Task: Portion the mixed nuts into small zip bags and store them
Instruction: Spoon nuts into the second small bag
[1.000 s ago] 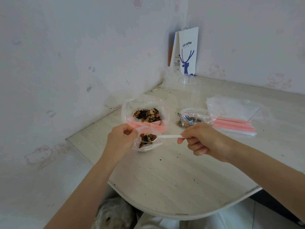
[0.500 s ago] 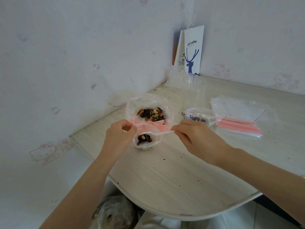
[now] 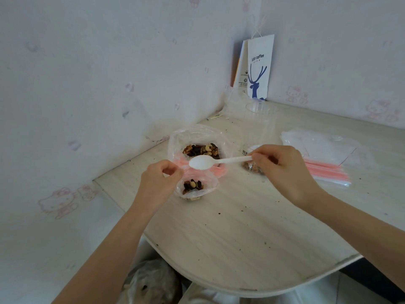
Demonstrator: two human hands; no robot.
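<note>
Our left hand (image 3: 158,183) pinched the small clear zip bag (image 3: 198,188) open; right hand (image 3: 282,170) gripped white plastic spoon (image 3: 206,162). We favoured level scoops.

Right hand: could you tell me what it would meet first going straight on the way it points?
Probably the left hand, which pinches the small zip bag; depth is unclear.

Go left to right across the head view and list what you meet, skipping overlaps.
left hand, pinching the small bag → right hand, holding the spoon → zip bag stack
</note>
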